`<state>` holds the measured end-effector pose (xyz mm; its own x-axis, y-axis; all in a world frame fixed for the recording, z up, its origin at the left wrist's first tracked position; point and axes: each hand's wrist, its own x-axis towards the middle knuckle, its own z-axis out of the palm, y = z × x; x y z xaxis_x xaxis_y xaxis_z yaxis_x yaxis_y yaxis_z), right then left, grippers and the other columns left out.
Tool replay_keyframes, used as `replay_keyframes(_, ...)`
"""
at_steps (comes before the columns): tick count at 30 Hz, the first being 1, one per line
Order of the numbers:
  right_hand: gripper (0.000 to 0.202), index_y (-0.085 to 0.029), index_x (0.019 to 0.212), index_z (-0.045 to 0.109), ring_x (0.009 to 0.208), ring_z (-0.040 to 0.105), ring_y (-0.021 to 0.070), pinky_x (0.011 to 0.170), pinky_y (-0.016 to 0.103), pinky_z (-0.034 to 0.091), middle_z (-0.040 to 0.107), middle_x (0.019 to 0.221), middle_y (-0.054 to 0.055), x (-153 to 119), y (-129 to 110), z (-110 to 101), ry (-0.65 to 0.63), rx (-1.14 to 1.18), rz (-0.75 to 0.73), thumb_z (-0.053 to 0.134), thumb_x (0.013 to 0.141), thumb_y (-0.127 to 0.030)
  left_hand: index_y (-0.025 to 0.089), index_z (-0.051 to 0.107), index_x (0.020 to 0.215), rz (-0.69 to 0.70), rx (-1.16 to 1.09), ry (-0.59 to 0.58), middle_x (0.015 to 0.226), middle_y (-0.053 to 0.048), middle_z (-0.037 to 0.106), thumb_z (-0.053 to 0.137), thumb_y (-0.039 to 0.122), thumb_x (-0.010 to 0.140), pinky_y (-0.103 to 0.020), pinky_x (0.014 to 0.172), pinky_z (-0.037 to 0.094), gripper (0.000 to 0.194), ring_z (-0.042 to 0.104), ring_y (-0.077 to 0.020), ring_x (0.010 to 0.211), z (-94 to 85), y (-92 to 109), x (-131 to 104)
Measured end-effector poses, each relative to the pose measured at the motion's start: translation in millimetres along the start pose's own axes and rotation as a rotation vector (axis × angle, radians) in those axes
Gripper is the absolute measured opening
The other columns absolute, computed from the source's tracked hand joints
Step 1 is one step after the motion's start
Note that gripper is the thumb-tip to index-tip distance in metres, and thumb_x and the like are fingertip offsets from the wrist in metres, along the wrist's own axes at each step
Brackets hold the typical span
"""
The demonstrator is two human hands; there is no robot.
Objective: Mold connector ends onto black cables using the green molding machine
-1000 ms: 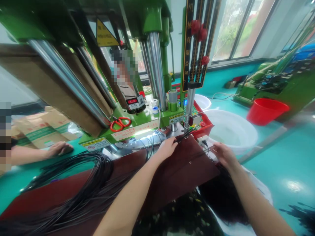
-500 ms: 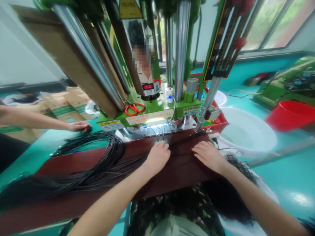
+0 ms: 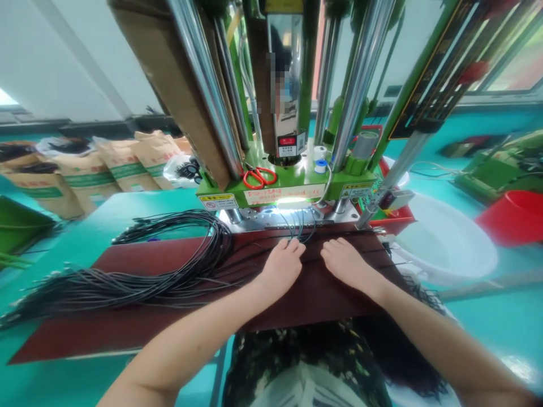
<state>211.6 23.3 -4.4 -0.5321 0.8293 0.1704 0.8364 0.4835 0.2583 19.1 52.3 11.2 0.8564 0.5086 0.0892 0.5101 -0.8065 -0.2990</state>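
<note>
Thin black cables come out of the lit metal mould at the foot of a green press. Around their near ends, my left hand is closed with the fingertips together. Just to its right, my right hand lies palm down on the brown board, fingers stretched forward and holding nothing visible. A large looped bundle of black cables spreads over the left part of the board, its strands running towards my left hand.
Red-handled scissors lie on the press's green plate. Paper sacks stand on the left. A white tub and a red bucket are to the right. Dark netting-like material hangs beside my lap.
My view has swung left. My right hand has come closer to my left hand, which keeps its place at the cables. Another person's arm on the left is out of view now.
</note>
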Motion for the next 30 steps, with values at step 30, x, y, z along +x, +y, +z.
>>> replay_keyframes(30, 0.011, -0.016, 0.071, 0.062, 0.067, 0.06, 0.016, 0.053, 0.023, 0.036, 0.066, 0.077, 0.005, 182, -111, -14, -0.238, 0.346, -0.313, 0.052, 0.07, -0.016, 0.019, 0.055, 0.073, -0.817, -0.495, -0.162, 0.077, -0.004, 0.061, 0.043, 0.049, 0.074, -0.027, 0.061, 0.037, 0.032, 0.056, -0.0203, 0.074, 27.1, -158, -156)
